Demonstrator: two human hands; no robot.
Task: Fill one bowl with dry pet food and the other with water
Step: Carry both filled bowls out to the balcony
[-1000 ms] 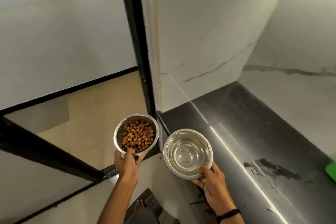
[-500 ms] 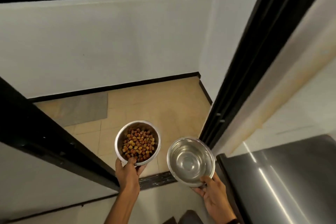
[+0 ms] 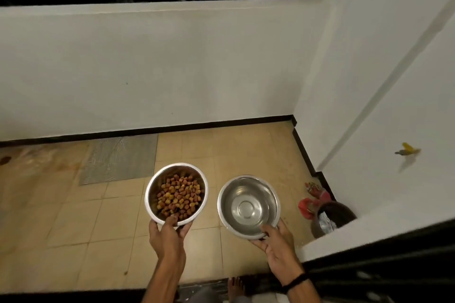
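1. At the far left, a brown stain on the tiled floor is cut off by the frame edge; a grey mat lies against the wall's dark skirting.
2. The left hand grips the near rim of the food bowl, thumb hooked over the edge; its fingers are hidden beneath the bowl; the bowl is held above the floor, with brown and yellow pet food covering the bottom.
3. Just beside it, apart, the water bowl is held by the right hand, thumb inside the near rim, fingers curled under; the shine makes it hard to tell whether it holds water.
4. A dark wristband circles the right wrist; toes of a bare foot show at the bottom edge.
5. In the right corner, a blurred red thing and a dark round container are partly hidden behind a white ledge.
6. A small yellow thing on the right wall is too blurred to identify.
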